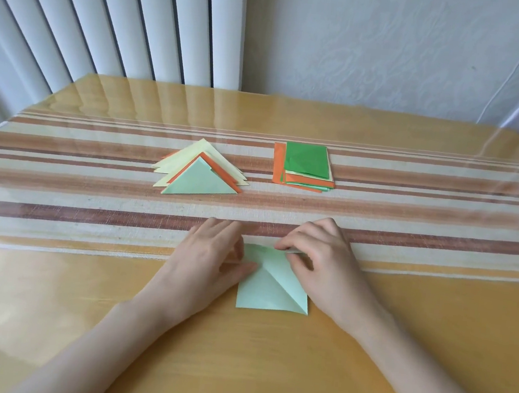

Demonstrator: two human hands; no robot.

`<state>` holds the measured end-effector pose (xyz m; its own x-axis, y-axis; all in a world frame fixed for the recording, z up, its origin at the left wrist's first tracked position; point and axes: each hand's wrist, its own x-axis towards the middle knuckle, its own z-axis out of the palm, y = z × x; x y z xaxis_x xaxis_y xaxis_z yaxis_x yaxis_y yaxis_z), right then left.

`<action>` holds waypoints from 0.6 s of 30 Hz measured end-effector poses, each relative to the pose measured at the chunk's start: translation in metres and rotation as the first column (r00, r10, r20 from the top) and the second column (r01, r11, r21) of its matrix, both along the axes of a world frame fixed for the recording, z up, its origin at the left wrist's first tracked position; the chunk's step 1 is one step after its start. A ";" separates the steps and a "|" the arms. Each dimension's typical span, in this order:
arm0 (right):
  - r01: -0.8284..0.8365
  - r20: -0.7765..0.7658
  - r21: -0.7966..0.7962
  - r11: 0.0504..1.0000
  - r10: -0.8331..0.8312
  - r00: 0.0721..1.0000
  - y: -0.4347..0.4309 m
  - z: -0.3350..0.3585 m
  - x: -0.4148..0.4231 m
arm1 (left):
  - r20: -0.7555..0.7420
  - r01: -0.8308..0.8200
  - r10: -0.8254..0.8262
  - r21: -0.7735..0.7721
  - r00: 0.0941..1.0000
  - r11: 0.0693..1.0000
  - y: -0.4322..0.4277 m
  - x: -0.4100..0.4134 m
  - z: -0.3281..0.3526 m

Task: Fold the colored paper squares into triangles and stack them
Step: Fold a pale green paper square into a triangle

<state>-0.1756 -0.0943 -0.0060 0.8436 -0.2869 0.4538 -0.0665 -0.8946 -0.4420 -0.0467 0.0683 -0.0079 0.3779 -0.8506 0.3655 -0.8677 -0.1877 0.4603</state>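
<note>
The pale green sheet (271,292) is lying on the counter (266,371) right in front of the person, btw both hands, half-folded w/ one flap coming over along a diagonal. The right hand (318,259) is pinching that flap at the far edge, its fingers (291,243) clamped on the paper. The left hand (211,255) is pressing the left corner down w/ fingers straight and flat.

Imo the likely fail here is the corners not lining up. The surface is looking glossy, so if the left hand is easing off while the flap is being slid, the sheet is prob going to skid and the crease is going crooked.

Further back, the triangle pile (196,177) is sitting fanned out, not squared, and its top piece is showing a little step near the tip. Dropping another on could nudge it apart. The stack of unfolded squares (305,164) is waiting just right of it.

Re brands/labels/writing: not seeing any anywhere.
</note>
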 end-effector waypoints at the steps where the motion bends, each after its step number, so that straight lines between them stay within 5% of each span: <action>1: 0.004 0.015 -0.040 0.999 -0.003 1.000 0.000 -0.001 -0.002 | 0.038 -0.009 0.009 0.009 0.999 1.000 0.000 0.000 -0.001; 18: 0.049 -0.158 -0.396 0.917 -0.121 0.980 0.024 0.008 -0.010 | 0.395 -0.094 0.052 0.088 0.917 0.992 0.008 -0.012 0.004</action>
